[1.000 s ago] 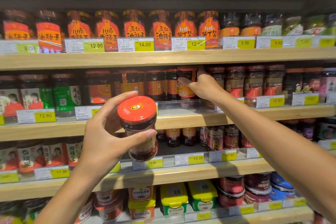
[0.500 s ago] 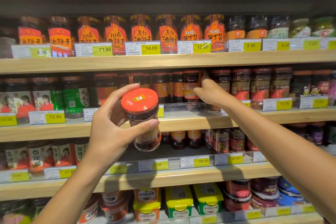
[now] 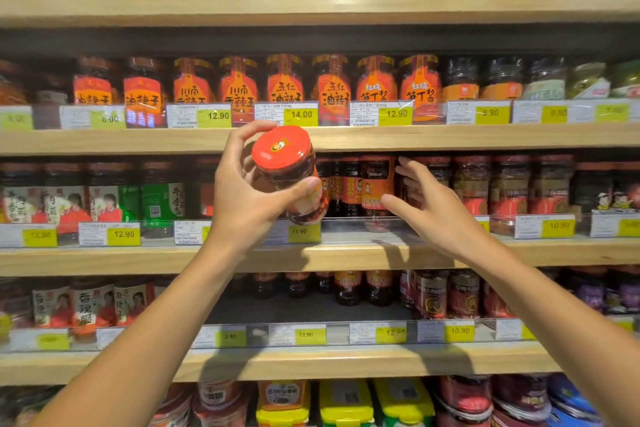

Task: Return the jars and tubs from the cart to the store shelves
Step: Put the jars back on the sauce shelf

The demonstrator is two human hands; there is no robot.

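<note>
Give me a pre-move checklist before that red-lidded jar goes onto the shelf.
1. Grip: left hand holds the red-lidded jar with thumb and fingers round it: ok.
2. Jar attitude: tilted, lid toward the camera, not upright: not ok.
3. Right hand free: open, fingers spread beside the orange-label jars, holding nothing: ok.
4. Matching row: those jars look similar, but the held jar's label is hidden: cannot tell.
5. Free slot on that shelf in front of the row: hidden behind the hands: cannot tell.
</note>
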